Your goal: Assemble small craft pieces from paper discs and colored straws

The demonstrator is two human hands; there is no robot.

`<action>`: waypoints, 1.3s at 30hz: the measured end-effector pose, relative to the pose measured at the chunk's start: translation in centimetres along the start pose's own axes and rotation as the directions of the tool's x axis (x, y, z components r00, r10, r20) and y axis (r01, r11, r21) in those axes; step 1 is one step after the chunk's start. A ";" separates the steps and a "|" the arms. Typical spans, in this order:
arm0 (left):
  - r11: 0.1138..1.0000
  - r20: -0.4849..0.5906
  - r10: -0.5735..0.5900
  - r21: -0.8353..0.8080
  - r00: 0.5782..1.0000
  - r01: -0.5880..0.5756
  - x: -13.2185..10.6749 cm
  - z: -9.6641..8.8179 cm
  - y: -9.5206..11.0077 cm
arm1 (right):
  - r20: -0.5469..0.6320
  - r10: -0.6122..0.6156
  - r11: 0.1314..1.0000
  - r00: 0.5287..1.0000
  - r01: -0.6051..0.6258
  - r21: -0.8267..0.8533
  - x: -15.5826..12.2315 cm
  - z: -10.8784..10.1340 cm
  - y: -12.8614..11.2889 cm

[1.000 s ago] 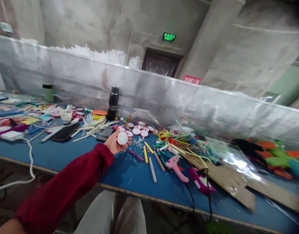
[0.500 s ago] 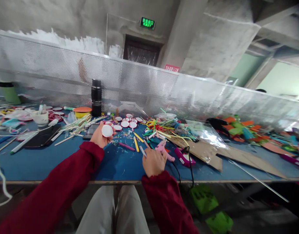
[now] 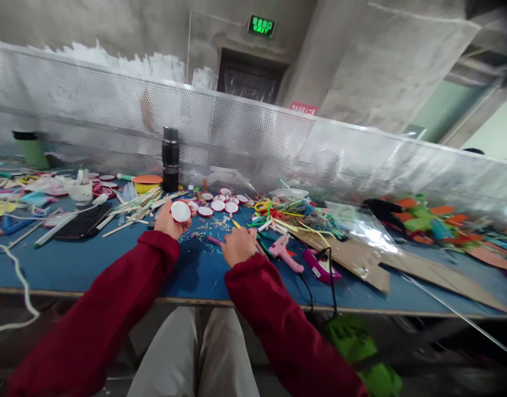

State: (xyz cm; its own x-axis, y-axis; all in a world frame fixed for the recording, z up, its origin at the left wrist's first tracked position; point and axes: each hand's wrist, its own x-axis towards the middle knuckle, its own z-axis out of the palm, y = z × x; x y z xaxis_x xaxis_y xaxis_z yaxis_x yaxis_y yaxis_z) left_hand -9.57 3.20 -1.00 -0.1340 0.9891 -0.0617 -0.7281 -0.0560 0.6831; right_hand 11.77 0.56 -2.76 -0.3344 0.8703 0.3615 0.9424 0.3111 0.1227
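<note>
My left hand (image 3: 167, 221) is closed around a round white disc with a red rim (image 3: 181, 211), holding it up above the table with its face towards me. More discs may sit behind it in the fingers. My right hand (image 3: 238, 246) is low over the blue table, fingers curled, their tips and anything in them hidden. A purple stick (image 3: 214, 240) lies by its thumb side, and a yellow stick (image 3: 236, 224) shows just beyond it. To its right rests a pink glue gun (image 3: 285, 252). Several red-rimmed white discs (image 3: 217, 205) lie further back.
A black bottle (image 3: 170, 160) stands against the perforated metal screen (image 3: 253, 138). Tangled coloured strips (image 3: 307, 215), cardboard (image 3: 352, 256) and a purple device with a black cable (image 3: 321, 267) lie right. Wooden sticks (image 3: 141, 209), a dark phone (image 3: 83, 222) and a white cup (image 3: 80, 192) lie left.
My right hand has moved left, off the glue gun's side and over the yellow sticks. My left hand still holds the disc, now tilted slightly differently. The view has shifted a little.
</note>
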 end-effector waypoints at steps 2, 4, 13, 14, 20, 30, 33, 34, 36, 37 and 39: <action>0.999 -0.029 0.010 -0.045 1.000 -0.011 0.3 -0.3 0.2 | 0.038 0.002 1.000 0.999 -0.001 -0.015 0.3 0.3 0.1; 0.996 -0.052 0.028 -0.088 0.998 -0.032 0.7 -0.7 0.3 | 0.057 0.039 0.999 0.998 -0.038 -0.028 0.2 0.5 0.5; 0.996 -0.038 0.029 -0.077 0.999 -0.032 2.3 -0.9 0.5 | -0.066 0.003 0.994 0.998 0.004 0.113 2.9 -0.4 -0.9; 0.999 -0.017 0.000 -0.054 1.000 -0.001 2.7 -0.9 0.6 | -0.052 -0.026 0.992 0.998 0.032 0.124 3.8 -0.5 -1.5; 0.996 0.055 -0.092 0.000 0.994 0.092 4.7 -0.8 1.1 | 0.016 -0.201 0.975 0.979 0.199 0.100 7.9 1.4 -3.9; 0.989 0.148 -0.115 0.105 0.982 0.100 4.8 -0.5 0.4 | -0.040 -0.347 0.938 0.937 0.347 -0.005 9.0 4.1 -5.1; 0.977 0.151 -0.161 0.164 0.975 0.136 5.0 -0.6 -0.1 | -0.039 -0.318 0.948 0.947 0.319 0.013 9.3 4.2 -5.1; 0.973 0.146 -0.172 0.179 0.974 0.145 5.0 -0.6 -0.3 | -0.040 -0.297 0.954 0.954 0.298 0.023 9.3 4.3 -5.0; 0.969 0.116 -0.168 0.199 0.979 0.143 5.1 -0.6 -0.4 | -0.052 -0.231 0.971 0.971 0.234 0.050 9.3 4.2 -4.5; 0.970 0.097 -0.157 0.203 0.983 0.134 5.1 -0.6 -0.4 | -0.061 -0.185 0.979 0.981 0.189 0.069 9.2 4.0 -4.2; 0.974 0.081 -0.134 0.195 0.988 0.116 5.0 -0.6 -0.2 | -0.064 -0.096 0.989 0.993 0.103 0.109 9.1 3.7 -3.6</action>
State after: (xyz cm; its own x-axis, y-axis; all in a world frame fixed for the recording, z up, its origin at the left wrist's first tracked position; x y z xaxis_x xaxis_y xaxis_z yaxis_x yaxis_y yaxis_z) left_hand -10.46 8.07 -1.85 0.0191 0.9954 -0.0935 -0.5933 0.0865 0.8003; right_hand 5.33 8.82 -3.35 -0.4227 0.8103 0.4060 0.8967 0.4389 0.0577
